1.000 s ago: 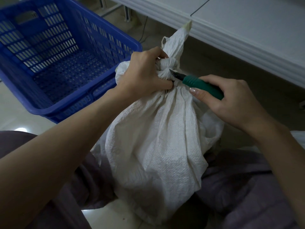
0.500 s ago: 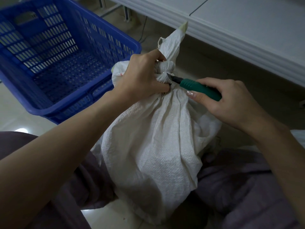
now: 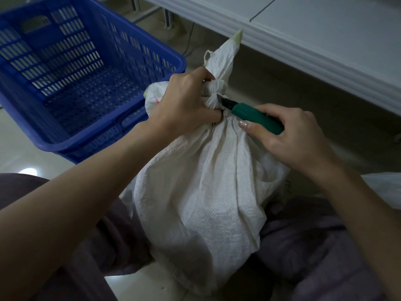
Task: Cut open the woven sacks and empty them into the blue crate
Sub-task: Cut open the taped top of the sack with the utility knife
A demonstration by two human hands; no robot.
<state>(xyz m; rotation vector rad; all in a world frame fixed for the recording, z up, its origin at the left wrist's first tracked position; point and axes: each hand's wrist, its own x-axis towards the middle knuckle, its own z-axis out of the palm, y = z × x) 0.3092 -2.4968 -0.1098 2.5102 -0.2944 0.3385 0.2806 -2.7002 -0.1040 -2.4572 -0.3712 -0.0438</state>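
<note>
Our left hand [image 3: 184, 105] grips the soft white woven sack's [image 3: 201, 192] knotted neck, the firmest hold; our right hand [image 3: 288, 135] clasps the green-handled knife [image 3: 251, 115].

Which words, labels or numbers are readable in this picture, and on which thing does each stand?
Raised lettering on the blue crate, near wall: too blurred to read.
Red print on the woven sack, beside the left hand: mostly hidden, unreadable.
The green knife: no text visible.
</note>
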